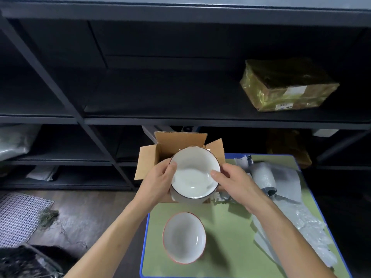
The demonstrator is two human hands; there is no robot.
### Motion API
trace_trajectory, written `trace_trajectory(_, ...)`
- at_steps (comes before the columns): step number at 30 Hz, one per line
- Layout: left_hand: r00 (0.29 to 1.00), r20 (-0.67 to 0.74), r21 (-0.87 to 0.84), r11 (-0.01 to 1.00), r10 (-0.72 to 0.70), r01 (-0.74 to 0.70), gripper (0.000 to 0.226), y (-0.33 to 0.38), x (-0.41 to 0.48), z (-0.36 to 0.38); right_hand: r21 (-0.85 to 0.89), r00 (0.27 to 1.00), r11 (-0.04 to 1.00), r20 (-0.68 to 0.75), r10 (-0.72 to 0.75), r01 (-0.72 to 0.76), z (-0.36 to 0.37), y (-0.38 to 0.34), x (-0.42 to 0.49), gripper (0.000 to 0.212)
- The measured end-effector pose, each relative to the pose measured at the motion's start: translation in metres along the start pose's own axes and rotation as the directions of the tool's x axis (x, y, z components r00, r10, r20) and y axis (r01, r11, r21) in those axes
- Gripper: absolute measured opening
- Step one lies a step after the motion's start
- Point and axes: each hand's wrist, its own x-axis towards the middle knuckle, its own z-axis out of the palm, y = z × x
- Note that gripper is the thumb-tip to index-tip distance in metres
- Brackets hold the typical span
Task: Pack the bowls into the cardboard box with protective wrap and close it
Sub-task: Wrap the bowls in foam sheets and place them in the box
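You have two bowls [194, 173] [183, 237], one cardboard box [180, 139], one bubble-wrap roll [263, 175] and one taped parcel [287, 87].

White bowl [194, 173] dark-rimmed; second bowl [183, 237] orange-rimmed; table [224, 247] green.

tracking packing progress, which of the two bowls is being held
The dark-rimmed bowl, gripped by the left hand and right hand at the open cardboard box. The orange-rimmed bowl sits untouched on the green table.

No text legible; labels [296, 90] on the wrapped parcel [267, 91] blurred.
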Motion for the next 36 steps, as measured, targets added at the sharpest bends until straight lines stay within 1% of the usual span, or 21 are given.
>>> trace_trajectory(1, 1.0, -0.013, 0.028, 1.0, -0.005, 0.005, 0.038, 0.0, 0.006, -0.005, -0.024, 1.0, 1.0, -0.005, 0.002, -0.002, 0.003, -0.003, 0.009, 0.037)
trace_trajectory(3, 0.999, -0.033, 0.07, 0.997, -0.031, 0.033, 0.037, 0.001, 0.019, -0.012, -0.08, 1.0, 0.997, -0.011, 0.003, -0.004, 0.009, -0.014, 0.024, 0.017)
trace_trajectory(5, 0.998, -0.051, 0.124, 0.991, -0.037, 0.043, 0.036, 0.001, 0.031, -0.018, -0.13, 1.0, 0.992, -0.009, -0.005, 0.004, 0.013, -0.021, 0.039, 0.009)
trace_trajectory(7, 0.998, -0.058, 0.198, 0.979, -0.032, 0.043, 0.034, -0.001, 0.044, -0.022, -0.193, 1.0, 0.981, -0.007, 0.0, -0.001, 0.016, -0.026, 0.052, 0.014)
trace_trajectory(10, 0.996, -0.081, 0.277, 0.959, -0.04, 0.061, 0.028, -0.005, 0.06, -0.021, -0.302, 0.999, 0.952, -0.008, 0.044, -0.044, 0.025, -0.031, 0.068, 0.03)
trace_trajectory(12, 0.995, -0.099, 0.364, 0.929, -0.034, 0.068, 0.025, -0.005, 0.069, -0.018, -0.353, 0.997, 0.933, -0.023, 0.067, -0.071, 0.032, -0.029, 0.077, 0.037)
trace_trajectory(14, 0.991, -0.128, 0.472, 0.877, -0.03, 0.088, 0.024, -0.007, 0.077, -0.017, -0.406, 0.994, 0.907, -0.058, 0.094, -0.11, 0.039, -0.026, 0.084, 0.036)
trace_trajectory(17, 0.982, -0.183, 0.532, 0.834, -0.056, 0.147, 0.016, -0.011, 0.088, -0.016, -0.493, 0.989, 0.857, -0.099, 0.114, -0.148, 0.046, -0.025, 0.09, 0.032)
trace_trajectory(20, 0.982, -0.144, 0.586, 0.79, -0.121, 0.183, 0.026, -0.011, 0.095, -0.014, -0.552, 0.987, 0.82, -0.119, 0.104, -0.153, 0.058, -0.026, 0.097, 0.044)
trace_trajectory(23, 0.972, -0.091, 0.581, 0.781, -0.217, 0.229, 0.037, -0.005, 0.097, -0.009, -0.589, 0.988, 0.794, -0.086, 0.127, -0.153, 0.074, -0.022, 0.102, 0.061)
trace_trajectory(29, 0.942, -0.051, 0.552, 0.777, -0.331, 0.303, 0.047, -0.019, 0.108, 0.004, -0.649, 0.991, 0.75, -0.098, 0.085, -0.129, 0.092, -0.005, 0.112, 0.07)
trace_trajectory(31, 0.94, -0.057, 0.546, 0.778, -0.335, 0.311, 0.049, -0.022, 0.11, 0.007, -0.653, 0.991, 0.746, -0.104, 0.084, -0.132, 0.096, -0.004, 0.115, 0.071)
trace_trajectory(33, 0.948, -0.07, 0.556, 0.777, -0.311, 0.296, 0.051, -0.025, 0.111, 0.011, -0.651, 0.989, 0.746, -0.111, 0.093, -0.143, 0.099, -0.003, 0.118, 0.072)
trace_trajectory(36, 0.958, -0.062, 0.615, 0.746, -0.28, 0.258, 0.062, -0.029, 0.11, 0.017, -0.648, 0.987, 0.745, -0.129, 0.093, -0.155, 0.103, 0.0, 0.121, 0.069)
